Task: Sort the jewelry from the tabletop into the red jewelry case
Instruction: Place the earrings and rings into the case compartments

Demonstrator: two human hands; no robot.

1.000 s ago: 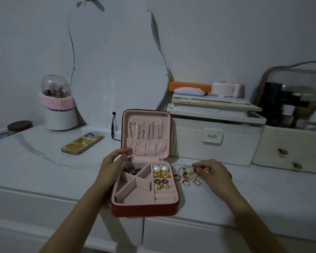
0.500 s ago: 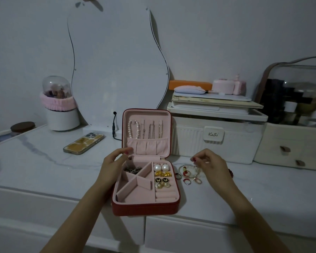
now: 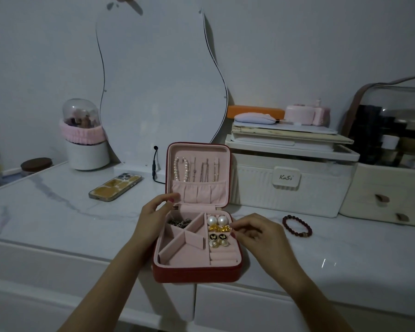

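The red jewelry case [image 3: 197, 271] stands open at the front edge of the white marbled surface [image 3: 46, 216], its lid upright and lined in pink. In the lid hang a pearl strand [image 3: 181, 168] and several thin chains [image 3: 206, 168] above a gathered pocket. The right-hand slots of the tray hold two pearl studs [image 3: 216, 220], gold pieces [image 3: 219, 228], a black-and-gold pair [image 3: 217, 236] and small pearl earrings [image 3: 217, 243]; a dark tangled piece [image 3: 179, 222] lies in the rear left compartment.

The left hand [image 3: 153, 219] rests against the case's left side, its curled thumb and fingertips touching the lid near the hinge. The right hand [image 3: 254, 236] hovers at the case's right rim, fingers drawn together in a pinch; what they pinch is too small to make out.

A dark red beaded bracelet [image 3: 296, 225] lies on the surface just right of that hand. Behind stands a white ribbed storage box [image 3: 290, 190] whose clasp reads "KaSi". Left of the case lie a phone [image 3: 115, 186] in a yellow-patterned cover and a black cable [image 3: 154, 166]. A wavy-edged mirror [image 3: 158, 80] leans at the wall, beside a white pot [image 3: 86, 140] with a pink band.
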